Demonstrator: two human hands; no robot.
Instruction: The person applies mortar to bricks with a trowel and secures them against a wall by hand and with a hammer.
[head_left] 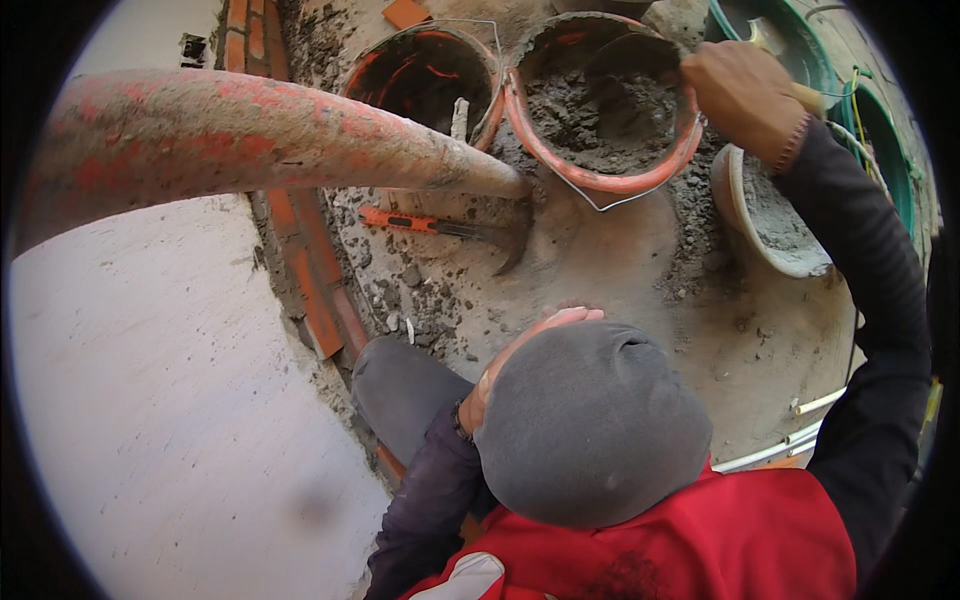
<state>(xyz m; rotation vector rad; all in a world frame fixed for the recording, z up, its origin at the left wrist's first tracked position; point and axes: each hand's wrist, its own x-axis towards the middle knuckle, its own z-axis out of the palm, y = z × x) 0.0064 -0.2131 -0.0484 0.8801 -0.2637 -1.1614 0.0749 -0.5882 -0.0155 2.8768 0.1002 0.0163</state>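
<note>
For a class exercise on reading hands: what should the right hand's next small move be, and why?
Probably scoop up a little grey mix: the right hand grips a wooden handle beside the rim of the orange-rimmed bucket that holds it.

Head view: one wide fisheye, head-worn, facing steeply downward; red garment [745, 525] close at lower edge, orange-rimmed bucket [612, 184] farther off.

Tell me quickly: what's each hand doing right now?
Left hand: partly hidden behind grey fabric; open or closed cannot be told.
Right hand: closed, holding a pale handle.
</note>
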